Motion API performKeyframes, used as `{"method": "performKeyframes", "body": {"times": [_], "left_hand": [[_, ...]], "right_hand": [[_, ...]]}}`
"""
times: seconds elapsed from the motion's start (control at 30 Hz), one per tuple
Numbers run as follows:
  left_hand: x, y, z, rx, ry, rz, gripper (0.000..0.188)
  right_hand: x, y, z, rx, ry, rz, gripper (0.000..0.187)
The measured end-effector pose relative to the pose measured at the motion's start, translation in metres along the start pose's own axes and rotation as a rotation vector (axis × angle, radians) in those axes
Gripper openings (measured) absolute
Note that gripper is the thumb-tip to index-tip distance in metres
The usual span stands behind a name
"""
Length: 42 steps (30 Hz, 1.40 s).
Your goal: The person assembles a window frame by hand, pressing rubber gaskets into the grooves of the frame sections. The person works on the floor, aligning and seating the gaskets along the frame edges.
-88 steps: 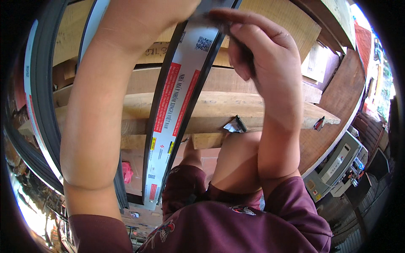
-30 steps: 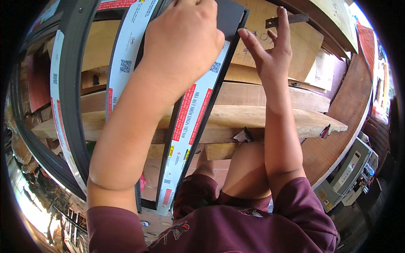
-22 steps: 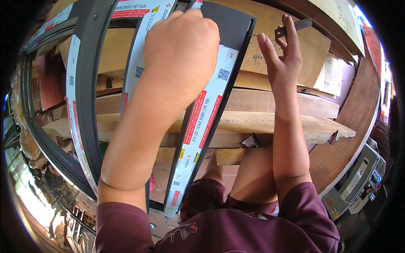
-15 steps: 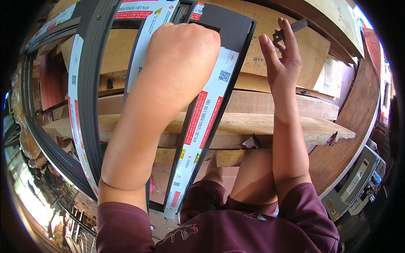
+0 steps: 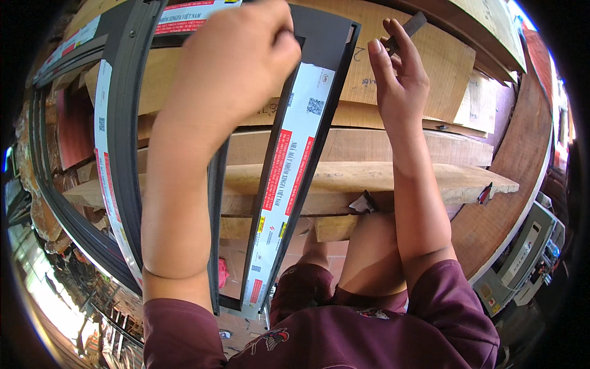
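My left hand (image 5: 243, 58) is closed, fingers curled, over the upper part of a dark grey metal frame panel (image 5: 322, 37). Whatever it grips is hidden beneath the hand. White and red protective film (image 5: 292, 154) covers the panel's long right-hand bar. To the right of the panel, my right hand (image 5: 402, 80) is raised above the wooden boards. A small dark flat metal piece (image 5: 410, 29) sits between its fingers, its far end sticking out to the upper right.
A larger dark frame (image 5: 126, 123) with film strips stands at the left. Beneath lie wooden boards (image 5: 362, 178) and stacked wood panels (image 5: 418, 80). A grey machine (image 5: 516, 264) is at the lower right. A pink item (image 5: 222, 270) lies on the tiled floor.
My left hand has moved left and upward, its wrist turned so that the thumb side shows. The panel and my right hand appear slightly further left. The metal piece stays in my right hand.
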<state>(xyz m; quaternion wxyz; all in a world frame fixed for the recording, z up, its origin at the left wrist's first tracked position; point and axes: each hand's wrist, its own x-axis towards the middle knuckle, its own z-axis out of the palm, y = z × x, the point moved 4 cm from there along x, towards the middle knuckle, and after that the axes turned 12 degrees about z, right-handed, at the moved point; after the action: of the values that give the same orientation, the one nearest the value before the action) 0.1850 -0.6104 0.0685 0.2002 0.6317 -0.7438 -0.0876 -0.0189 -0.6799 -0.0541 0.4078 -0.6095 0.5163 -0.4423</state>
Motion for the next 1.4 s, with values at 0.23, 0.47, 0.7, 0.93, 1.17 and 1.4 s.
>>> {"method": "performKeyframes", "body": {"times": [0.23, 0.47, 0.7, 0.93, 1.17, 1.4], "left_hand": [[0.000, 0.029, 0.035, -0.410, 0.005, 0.399, 0.021], [-0.021, 0.080, 0.078, -0.103, -0.237, 0.568, 0.008], [-0.026, 0.082, 0.108, -0.019, -0.079, 0.730, 0.023], [-0.002, 0.051, 0.046, -0.065, 0.298, 0.416, 0.017], [-0.002, -0.069, -0.016, -0.521, 0.645, -0.291, 0.022], [0.007, -0.082, -0.003, 0.082, 0.414, 0.000, 0.026]], "right_hand": [[0.010, 0.001, -0.017, 0.458, 0.102, 0.084, 0.043], [0.018, 0.007, -0.048, 0.613, 0.264, 0.270, 0.034], [0.020, 0.008, -0.048, 0.714, 0.219, 0.375, 0.062], [0.015, 0.007, -0.041, 0.582, 0.142, 0.186, 0.030], [-0.001, -0.010, -0.008, 0.449, -0.003, 0.156, 0.032], [-0.009, -0.016, -0.002, 0.390, -0.059, 0.152, 0.030]]}}
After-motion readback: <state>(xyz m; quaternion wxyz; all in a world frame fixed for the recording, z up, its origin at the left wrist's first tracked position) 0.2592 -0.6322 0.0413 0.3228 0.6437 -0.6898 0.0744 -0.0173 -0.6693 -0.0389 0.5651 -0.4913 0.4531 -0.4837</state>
